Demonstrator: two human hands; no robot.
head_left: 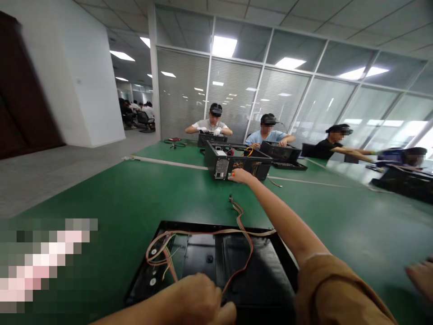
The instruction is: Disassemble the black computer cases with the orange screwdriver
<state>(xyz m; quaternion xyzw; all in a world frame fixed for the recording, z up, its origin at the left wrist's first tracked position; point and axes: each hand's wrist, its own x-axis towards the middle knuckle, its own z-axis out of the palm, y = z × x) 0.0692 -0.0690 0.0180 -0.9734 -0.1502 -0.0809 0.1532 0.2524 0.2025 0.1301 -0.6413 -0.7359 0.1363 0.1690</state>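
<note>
My right hand [241,176] is stretched far forward to an open black computer case [221,168]. Its fingers are closed around a small orange object [233,174] against the case's lower side; I cannot make out its kind. Close to me, a black computer case panel [237,289] lies flat on the green table. My left hand [203,298] is curled over its near part, and whatever its fingers grip is hidden. Red and white wires [250,246] loop across the panel and pass close to the left hand. One bundle reaches past the far edge, ending in a dark connector [231,198].
The green table [111,198] carries a pale strip [169,162] across it. Several people work beyond, some at other black cases [280,152]. A blurred hand [421,275] of another person shows at the right edge. A short cable [274,182] lies beside the near case.
</note>
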